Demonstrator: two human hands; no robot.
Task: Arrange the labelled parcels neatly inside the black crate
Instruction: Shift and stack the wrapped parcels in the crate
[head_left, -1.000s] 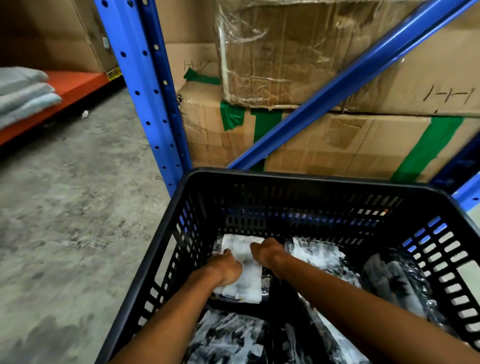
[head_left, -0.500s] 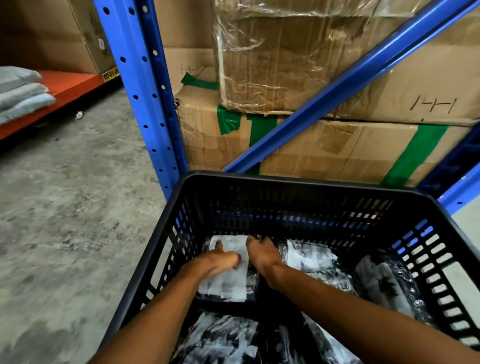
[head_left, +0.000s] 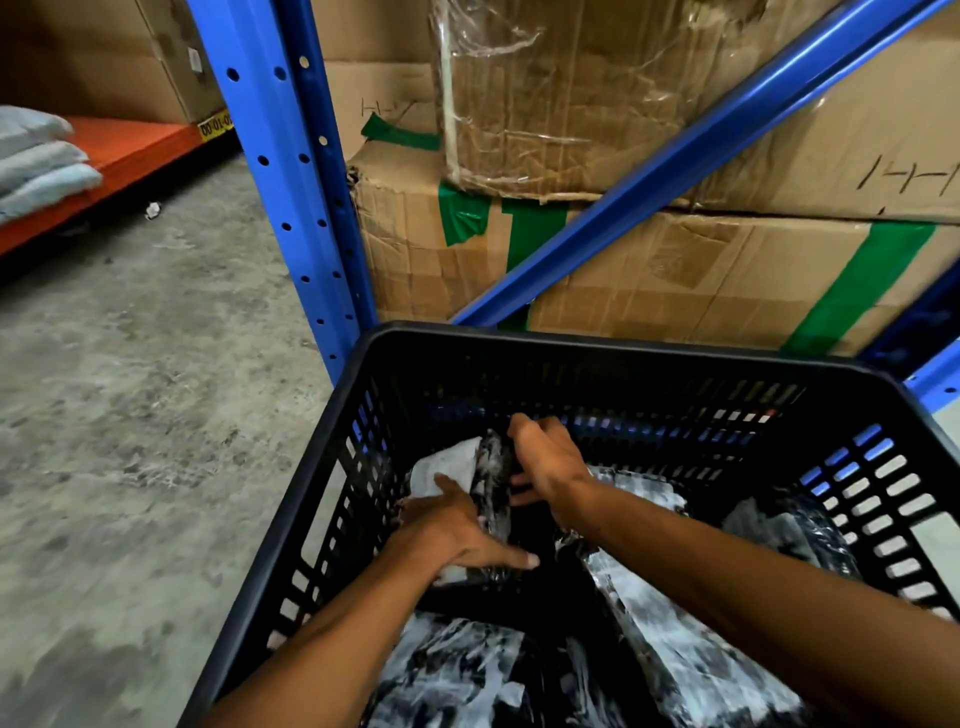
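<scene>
Fingers (head_left: 522, 428): right hand (head_left: 545, 462) grips white-labelled black plastic parcel (head_left: 447, 465), left hand (head_left: 457, 530) presses it flat-fingered. Other parcels (head_left: 691, 654) askew in black slotted plastic crate (head_left: 623, 343); arranging unfinished.

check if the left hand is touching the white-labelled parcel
Touching. The head view shows the left hand lying directly on the white-labelled parcel, with no gap between them.

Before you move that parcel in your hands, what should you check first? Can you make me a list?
1. Right hand grips the black plastic-wrapped parcel with the white label: ok.
2. Left hand rests on its lower end: ok.
3. Parcel lying flat: not ok, it is tipped up.
4. Free floor beneath it in the black slotted plastic crate: cannot tell, hands hide it.
5. Neighbouring shiny wrapped parcel lined up: not ok, it lies slanted.
</scene>
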